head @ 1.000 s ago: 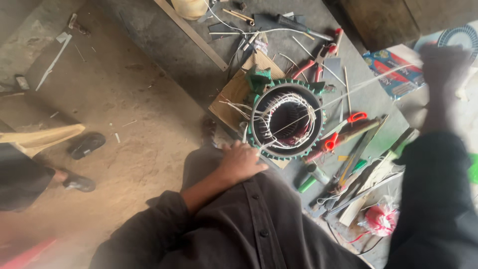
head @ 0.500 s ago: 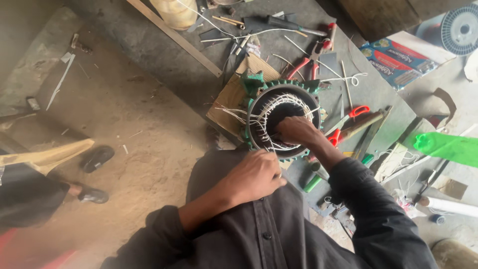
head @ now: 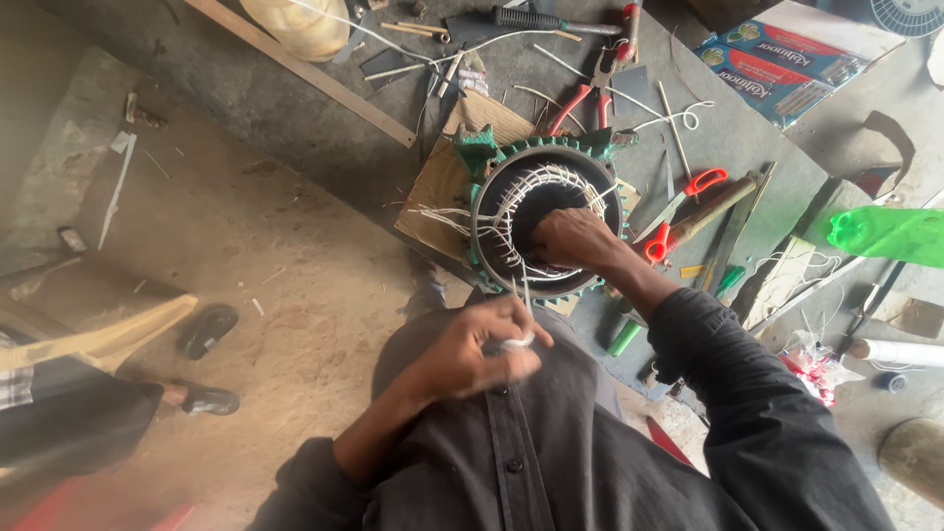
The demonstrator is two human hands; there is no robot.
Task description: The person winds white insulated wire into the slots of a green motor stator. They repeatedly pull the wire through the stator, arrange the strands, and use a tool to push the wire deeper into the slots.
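My right hand (head: 570, 239) hides its fingertips inside the green motor stator (head: 546, 218) on cardboard (head: 442, 187); grip unclear. Left hand (head: 472, 349), blurred, pinches white string (head: 521, 339) near my chest.

Floor: bare packed earth, brown and dusty (head: 295, 324), occupying 7 to 10 o'clock. A grey concrete slab (head: 295, 108) runs across 11 to 2 o'clock, with a long pale wooden batten (head: 305, 71) lying diagonally on it. A flat piece of brown cardboard (head: 442, 192) sits near centre. Two dark sandals (head: 208, 330) rest on the dirt at 8 o'clock. Light is soft, even daylight; shadows faint.
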